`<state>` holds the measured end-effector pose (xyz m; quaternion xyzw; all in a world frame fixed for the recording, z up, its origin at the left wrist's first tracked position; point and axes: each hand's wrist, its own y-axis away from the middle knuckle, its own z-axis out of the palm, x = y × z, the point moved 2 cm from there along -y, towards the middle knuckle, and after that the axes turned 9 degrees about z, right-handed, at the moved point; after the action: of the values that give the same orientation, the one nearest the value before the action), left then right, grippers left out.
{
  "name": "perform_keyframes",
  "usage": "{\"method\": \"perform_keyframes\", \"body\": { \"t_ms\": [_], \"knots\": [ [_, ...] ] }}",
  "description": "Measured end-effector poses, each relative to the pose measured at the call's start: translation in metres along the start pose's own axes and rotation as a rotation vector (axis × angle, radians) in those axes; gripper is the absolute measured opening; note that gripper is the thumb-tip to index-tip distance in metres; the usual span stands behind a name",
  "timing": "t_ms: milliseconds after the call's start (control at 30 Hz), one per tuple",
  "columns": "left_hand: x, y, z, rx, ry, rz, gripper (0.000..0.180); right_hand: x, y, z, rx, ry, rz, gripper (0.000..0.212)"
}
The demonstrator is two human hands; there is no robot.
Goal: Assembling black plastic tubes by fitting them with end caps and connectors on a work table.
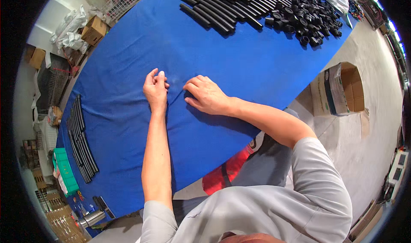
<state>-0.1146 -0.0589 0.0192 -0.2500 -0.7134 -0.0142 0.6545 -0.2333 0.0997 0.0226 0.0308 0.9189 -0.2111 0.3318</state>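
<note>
Over the middle of the blue cloth, my left hand [156,91] is raised with its thumb up and its fingers loosely bent and apart. I see nothing in it. A short gap to its right, my right hand [207,96] hovers low over or rests on the cloth [128,127], palm down. Its fingers curl downward and the thumb stands apart from them, with only a dark shadow showing between. Black tubes [214,9] lie in rows at the far side, and a heap of short black fittings [306,22] sits beside them at the far right.
Another row of black tubes [80,138] lies along the left edge, near a green bin [65,171] and a metal cylinder [92,218]. An open cardboard box [329,91] stands right of the table. Something red [227,172] is below the near edge. White bags and boxes [93,31] stand at far left.
</note>
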Motion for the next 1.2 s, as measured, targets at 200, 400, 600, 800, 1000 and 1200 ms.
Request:
{"method": "perform_keyframes", "body": {
  "t_ms": [200, 400, 600, 800, 1000, 1200],
  "knots": [
    [-0.006, -0.004, 0.0, 0.022, -0.116, 0.015, 0.028, 0.007, -0.002, -0.007, -0.025, -0.109, -0.002, 0.029],
    [-0.01, -0.003, 0.005, 0.005, -0.3, 0.11, 0.03, 0.035, -0.006, -0.027, 0.064, -0.067, -0.014, 0.028],
    [0.0, -0.002, -0.001, 0.027, -0.328, 0.077, 0.029, 0.108, -0.099, -0.106, 0.232, 0.216, 0.134, 0.024],
    [0.0, 0.0, 0.015, 0.014, -0.312, 0.079, 0.028, 0.256, -0.167, -0.182, 0.284, 0.739, 0.447, 0.04],
    [-0.004, 0.004, 0.004, 0.006, -0.292, 0.079, 0.027, 0.266, -0.206, -0.169, 0.184, 0.803, 0.598, 0.054],
    [0.003, 0.007, 0.008, 0.005, -0.305, 0.116, 0.023, 0.264, -0.21, -0.157, 0.099, 0.995, 0.569, 0.041]
  ]
}}
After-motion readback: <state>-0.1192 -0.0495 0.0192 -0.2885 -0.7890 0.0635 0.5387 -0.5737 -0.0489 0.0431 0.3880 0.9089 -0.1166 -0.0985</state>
